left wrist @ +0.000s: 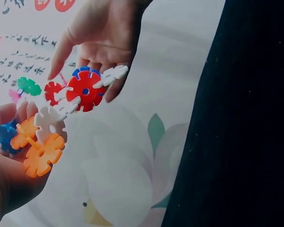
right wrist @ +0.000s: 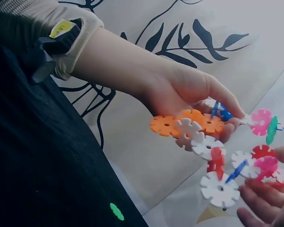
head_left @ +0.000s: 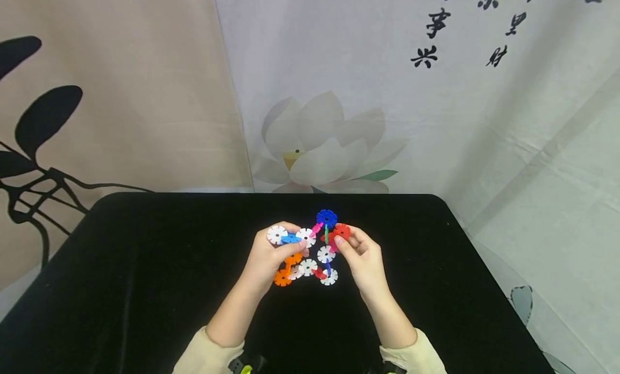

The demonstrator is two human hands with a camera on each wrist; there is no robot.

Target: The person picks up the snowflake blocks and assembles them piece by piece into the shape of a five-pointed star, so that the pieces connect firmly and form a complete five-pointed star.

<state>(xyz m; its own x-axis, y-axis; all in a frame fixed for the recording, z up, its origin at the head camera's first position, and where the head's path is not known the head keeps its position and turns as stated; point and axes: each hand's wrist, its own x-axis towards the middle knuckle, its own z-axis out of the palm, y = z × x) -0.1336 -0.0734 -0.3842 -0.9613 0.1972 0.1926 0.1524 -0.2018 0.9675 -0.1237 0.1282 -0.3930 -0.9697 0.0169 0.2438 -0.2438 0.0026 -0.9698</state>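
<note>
A chain of notched plastic snowflake discs [head_left: 308,267] in white, orange, blue, red, pink and green is held up between both hands, bent into a rough loop. My left hand [head_left: 265,258] grips its left part, thumb over the discs near a white disc [head_left: 277,234] and a light blue disc [head_left: 291,238]. With thumb and fingers my right hand [head_left: 364,258] pinches a red disc [head_left: 342,231] on the right side. A dark blue disc [head_left: 326,218] tops the chain, joined to a green disc seen edge-on. Orange discs [left wrist: 43,155] lie against the left palm in the left wrist view.
The black table [head_left: 160,288] spreads under both hands. A loose green piece [right wrist: 117,211] lies on black cloth in the right wrist view. Behind the table hangs a pale curtain [head_left: 339,67] printed with a lotus and black characters.
</note>
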